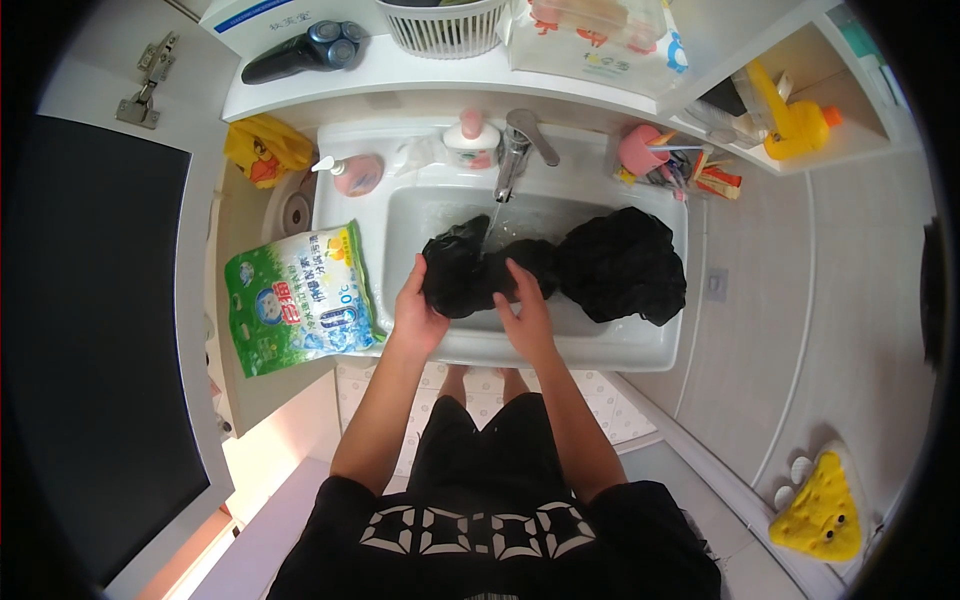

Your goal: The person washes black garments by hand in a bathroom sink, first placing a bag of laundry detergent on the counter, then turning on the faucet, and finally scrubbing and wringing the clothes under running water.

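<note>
A wet black cloth is bunched in the white sink under the faucet, with a thin stream of water falling onto it. My left hand grips the cloth's left side, its fingertips partly hidden by the fabric. From the lower right, my right hand holds the same cloth, thumb toward the left and fingers over the dark folds. Beside it, a larger heap of black fabric rests over the sink's right side. Whether the two pieces are joined I cannot tell.
Left of the sink lies a green and white detergent bag. A pink pump bottle, a white bottle and a pink cup line the back rim. Above, a shelf holds an electric shaver and a white basket.
</note>
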Demonstrator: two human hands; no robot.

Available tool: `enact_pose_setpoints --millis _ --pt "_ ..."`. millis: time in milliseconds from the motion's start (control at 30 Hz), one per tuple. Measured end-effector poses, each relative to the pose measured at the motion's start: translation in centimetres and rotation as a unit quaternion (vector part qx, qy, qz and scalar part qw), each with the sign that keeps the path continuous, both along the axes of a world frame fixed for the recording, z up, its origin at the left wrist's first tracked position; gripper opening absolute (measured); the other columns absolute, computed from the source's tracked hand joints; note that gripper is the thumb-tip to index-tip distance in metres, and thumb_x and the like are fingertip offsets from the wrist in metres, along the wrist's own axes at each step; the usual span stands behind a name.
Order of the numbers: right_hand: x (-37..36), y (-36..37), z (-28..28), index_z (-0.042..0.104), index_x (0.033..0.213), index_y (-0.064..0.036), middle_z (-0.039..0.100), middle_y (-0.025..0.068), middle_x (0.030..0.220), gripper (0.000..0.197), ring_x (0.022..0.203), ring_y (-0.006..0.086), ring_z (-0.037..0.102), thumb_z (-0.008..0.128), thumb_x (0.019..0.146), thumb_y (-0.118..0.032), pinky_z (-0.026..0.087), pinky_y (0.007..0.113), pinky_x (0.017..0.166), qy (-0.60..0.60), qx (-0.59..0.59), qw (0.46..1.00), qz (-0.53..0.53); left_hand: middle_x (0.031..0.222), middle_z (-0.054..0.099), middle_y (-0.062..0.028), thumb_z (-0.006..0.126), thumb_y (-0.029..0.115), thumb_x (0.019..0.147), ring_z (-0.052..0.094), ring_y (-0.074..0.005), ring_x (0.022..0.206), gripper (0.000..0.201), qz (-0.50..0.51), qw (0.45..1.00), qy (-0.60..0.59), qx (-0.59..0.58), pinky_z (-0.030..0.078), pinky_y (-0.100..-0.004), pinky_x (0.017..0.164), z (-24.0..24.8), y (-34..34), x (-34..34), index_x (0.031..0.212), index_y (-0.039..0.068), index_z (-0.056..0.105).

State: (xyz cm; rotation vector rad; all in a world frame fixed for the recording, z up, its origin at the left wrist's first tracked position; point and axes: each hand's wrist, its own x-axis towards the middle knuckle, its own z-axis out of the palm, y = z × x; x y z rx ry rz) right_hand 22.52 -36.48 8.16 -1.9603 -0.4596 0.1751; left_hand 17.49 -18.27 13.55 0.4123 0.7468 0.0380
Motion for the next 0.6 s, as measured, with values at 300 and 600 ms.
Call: enact_pose_setpoints --millis 300,600 --pt "4.1 0.0 -1.7 0.064 0.125 -0.0082 0.064 0.0124 0.108 0.046 0.104 0.0336 0.061 0.076 0.085 -0.026 0.047 0.044 0.086 0.024 -0.046 0.979 0.195 0.129 0.064 -0.0130 0.047 0.050 0.103 0.059 -0.0307 0.120 0.053 0.021 0.965 -0.230 -0.126 0.043 -0.0447 0.108 5.5 1.8 1.9 0.130 0.006 0.059" --pt "2.0 -2.9 -3.7 0.057 0.092 -0.0043 0.066 0.0118 0.080 0.030 0.072 0.0299 0.065 0.078 0.084 -0.024 0.049 0.040 0.066 0.067 -0.115 0.991 0.011 0.132 0.063 -0.0097 0.047 0.042 0.105 0.059 -0.0259 0.123 0.046 0.028 0.986 -0.159 -0.036 0.043 -0.0433 0.109 5.4 2.4 4.3 0.134 0.007 0.056"
